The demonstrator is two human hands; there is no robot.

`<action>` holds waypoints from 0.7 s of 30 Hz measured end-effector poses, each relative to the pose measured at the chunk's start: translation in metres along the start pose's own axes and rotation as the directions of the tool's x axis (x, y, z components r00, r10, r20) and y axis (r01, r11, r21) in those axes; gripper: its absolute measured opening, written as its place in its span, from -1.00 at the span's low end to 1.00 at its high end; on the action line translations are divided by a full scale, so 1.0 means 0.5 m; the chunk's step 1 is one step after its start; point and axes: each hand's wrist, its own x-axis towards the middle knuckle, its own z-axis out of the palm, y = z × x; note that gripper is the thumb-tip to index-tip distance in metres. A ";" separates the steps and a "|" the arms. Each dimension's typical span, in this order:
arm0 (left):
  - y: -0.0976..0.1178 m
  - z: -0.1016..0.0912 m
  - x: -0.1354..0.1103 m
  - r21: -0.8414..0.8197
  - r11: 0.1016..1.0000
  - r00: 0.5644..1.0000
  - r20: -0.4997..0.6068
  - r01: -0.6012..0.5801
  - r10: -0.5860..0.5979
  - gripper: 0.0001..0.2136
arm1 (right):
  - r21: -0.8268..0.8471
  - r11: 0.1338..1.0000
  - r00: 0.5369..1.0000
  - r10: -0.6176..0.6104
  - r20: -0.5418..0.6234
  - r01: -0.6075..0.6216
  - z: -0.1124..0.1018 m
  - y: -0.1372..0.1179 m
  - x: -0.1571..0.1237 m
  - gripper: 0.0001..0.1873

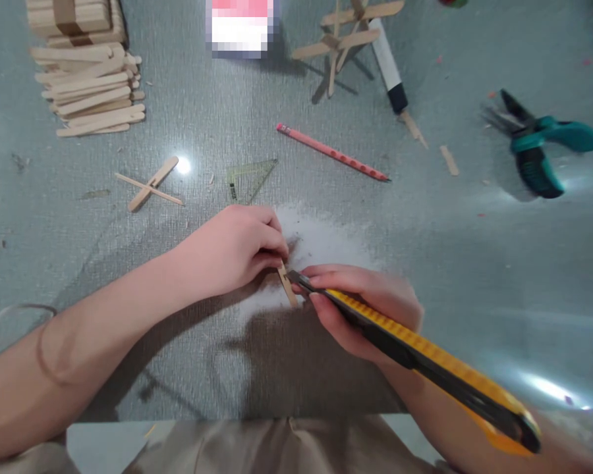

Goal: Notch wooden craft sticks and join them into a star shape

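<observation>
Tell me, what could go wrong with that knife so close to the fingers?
The left hand pins a short flat wooden stick right where the yellow and black utility knife in the right hand meets it. A slip might nick the left fingers. The small stick could also twist or snap loose.

Wood, plastic and metal on a textured mat

Pale, matt wood is seen in the stick (287, 284), the pile (86, 92) and the frame (348, 36). The knife (425, 359) is cased in yellow-and-black plastic with a dull metal blade. The mat (474, 250) is finely grained yet glossy under glare. The pliers (543, 145) show smooth teal grips.
</observation>
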 end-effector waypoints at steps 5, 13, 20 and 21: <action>0.001 -0.001 -0.001 0.017 0.997 0.997 0.026 -0.079 0.079 -0.81 | 0.013 1.000 0.998 -0.020 0.052 0.020 -0.005 -0.003 0.009 -0.71; -0.007 -0.001 0.000 0.078 0.987 0.982 0.134 -0.142 0.130 -0.79 | -0.021 0.995 0.993 -0.095 0.068 0.096 -0.009 -0.003 0.011 -0.73; -0.015 0.001 0.005 0.070 0.988 0.985 0.116 -0.139 0.131 -0.77 | -0.044 0.995 0.994 -0.091 0.059 0.094 -0.008 -0.007 0.007 -0.70; -0.016 0.002 0.005 0.074 0.987 0.985 0.114 -0.142 0.133 -0.76 | -0.043 0.995 0.994 -0.088 0.062 0.091 -0.009 -0.008 0.008 -0.68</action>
